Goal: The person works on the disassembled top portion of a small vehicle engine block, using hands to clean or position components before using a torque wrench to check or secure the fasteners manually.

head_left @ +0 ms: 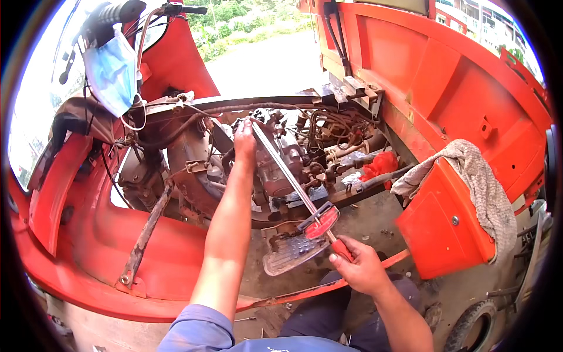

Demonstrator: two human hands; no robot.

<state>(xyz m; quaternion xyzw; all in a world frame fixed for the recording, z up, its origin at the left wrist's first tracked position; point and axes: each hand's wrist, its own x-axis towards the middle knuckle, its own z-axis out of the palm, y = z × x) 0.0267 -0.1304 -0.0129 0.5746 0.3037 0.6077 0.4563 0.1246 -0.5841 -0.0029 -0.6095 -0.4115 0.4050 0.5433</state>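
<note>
A long beam-type torque wrench slants across the open bay of a red three-wheeled vehicle. Its red grip is in my right hand, fingers closed round it and thumb on top. Just beyond that hand sits the wrench's red and black scale plate. My left hand is closed at the far end of the shaft, over the greasy engine. Some of its fingers are out of sight, and the engine parts there hide what the wrench head sits on. A ridged metal foot plate lies beneath the scale.
An orange-red box with a grey cloth over it stands at right. Beside the engine lies a red rag. A rusty strut rises at left. A blue face mask hangs from the handlebar. A tire lies lower right.
</note>
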